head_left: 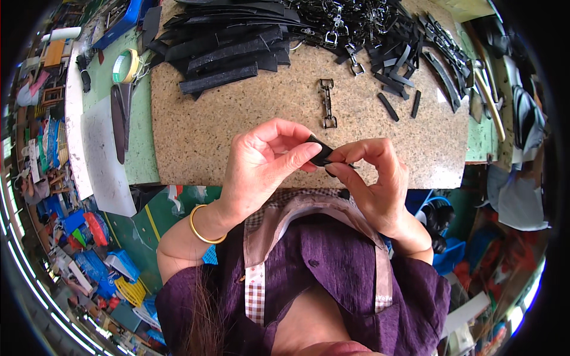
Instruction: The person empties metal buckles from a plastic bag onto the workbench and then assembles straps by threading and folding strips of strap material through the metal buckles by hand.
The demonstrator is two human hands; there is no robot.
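Above the near edge of the stone worktop, a short black strip (321, 153) is pinched between both hands. My left hand (261, 163) grips one end with thumb and fingers. At its other end, the fingertips of my right hand (374, 178) are closed on it; part of the strip is hidden by the fingers. Just beyond lies a short dark metal chain (328, 104) with a buckle-like loop at each end. Farther right are several loose short black strips (388, 107), near a heap of similar chains (356, 24).
A stack of wide black straps (222, 56) covers the worktop's far left. Long chained straps (442, 74) lie far right. Left of the worktop (196, 142) are scissors (121, 118), a tape roll (125, 65) and a translucent sheet (104, 157). Cluttered blue bins (122, 264) stand lower left.
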